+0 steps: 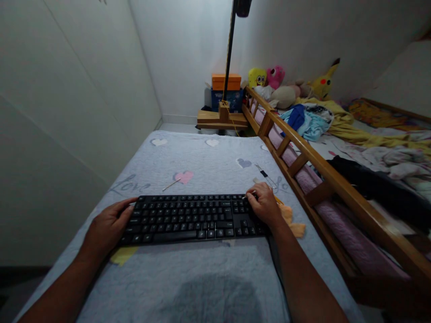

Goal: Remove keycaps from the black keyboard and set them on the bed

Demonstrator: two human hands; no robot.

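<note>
A black keyboard (188, 217) lies flat across the light blue cloth. My left hand (107, 224) is closed around its left end, thumb and fingers at the edge. Over the keys on the right side, my right hand (264, 204) is pinched on a thin white cotton swab (248, 195), most of which the fingers hide. Another cotton swab (171, 184) rests on the cloth behind the keyboard. Partly under my right wrist is an orange cloth (296, 229). Beyond that hand lies a thin metal tool (264, 173) with a black middle.
The patterned blue bedcover (188, 278) spreads beneath everything. A wooden bed rail (313, 157) runs along the right, with clothes (308, 121) and plush toys beyond. At the back stand a wooden base (222, 117) with a dark pole and an orange box (226, 81).
</note>
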